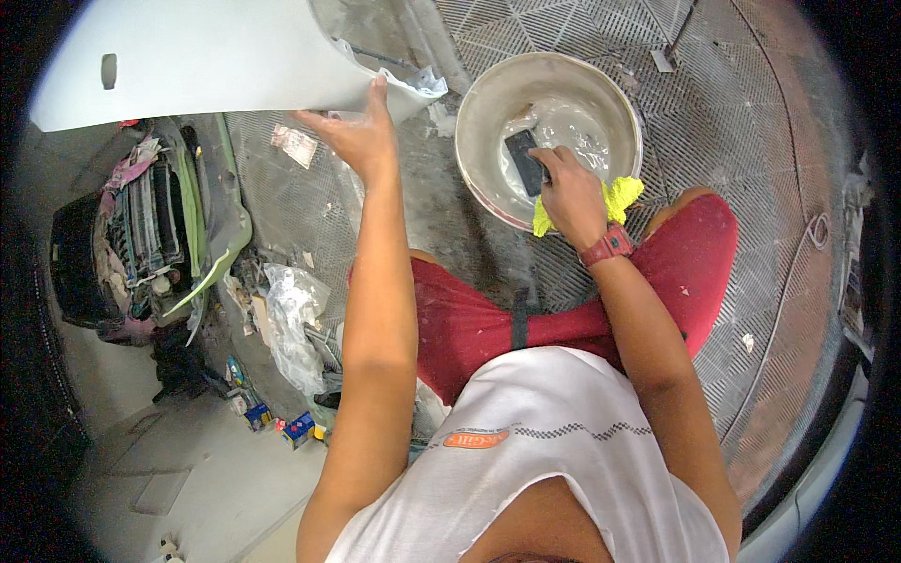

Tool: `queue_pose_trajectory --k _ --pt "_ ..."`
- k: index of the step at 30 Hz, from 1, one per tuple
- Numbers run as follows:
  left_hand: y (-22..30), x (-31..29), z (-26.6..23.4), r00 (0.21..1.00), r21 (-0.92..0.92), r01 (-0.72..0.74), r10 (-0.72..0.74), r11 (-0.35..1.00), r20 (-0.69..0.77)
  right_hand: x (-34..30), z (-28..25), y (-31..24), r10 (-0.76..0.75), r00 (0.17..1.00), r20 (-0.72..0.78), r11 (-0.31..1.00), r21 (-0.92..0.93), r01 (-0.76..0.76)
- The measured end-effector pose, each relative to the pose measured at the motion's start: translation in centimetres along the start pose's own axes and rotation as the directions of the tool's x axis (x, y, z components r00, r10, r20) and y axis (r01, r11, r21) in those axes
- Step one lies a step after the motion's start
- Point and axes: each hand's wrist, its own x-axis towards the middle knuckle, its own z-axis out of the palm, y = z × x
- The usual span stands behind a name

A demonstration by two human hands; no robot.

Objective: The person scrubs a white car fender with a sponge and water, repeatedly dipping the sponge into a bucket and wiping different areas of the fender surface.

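Note:
A white car body panel with a small slot spans the upper left. My left hand grips its lower right edge, one digit up against the face and another stretched out leftward below; the rest are partly hidden behind the panel. Inside a pale round bucket, my right hand has its fingers on one end of a dark rectangular sanding block. Whitish water lies at the bottom. A bright yellow cloth drapes over the bucket's near rim, by my right wrist.
My bent knees, in red trousers, frame the bucket's near side. Clear plastic wrap, small blue boxes and a pile of car parts are at left. A cable crosses the grated floor at right.

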Motion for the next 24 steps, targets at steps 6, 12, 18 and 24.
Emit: queue_pose_trajectory --k 6,12,18,24 --pt "0.8 -8.9 -3.3 0.860 -0.149 0.349 -0.253 0.925 0.443 0.0 -0.5 -1.0 0.037 0.991 -0.129 0.998 0.060 -0.029" --pt "0.9 -10.6 -5.1 0.436 -0.240 0.617 -0.072 0.749 0.897 0.1 0.3 -4.4 -0.222 0.965 -0.143 0.850 0.456 0.263" --pt "-1.2 -2.3 -8.9 0.615 -0.207 0.594 -0.274 0.777 0.739 7.2 -0.2 0.4 0.221 0.970 -0.100 0.860 0.488 -0.146" --pt "-7.5 1.3 -9.5 0.652 -0.492 0.756 -0.440 0.431 0.617 15.6 3.5 9.1 0.059 0.918 0.393 0.941 -0.330 0.081"
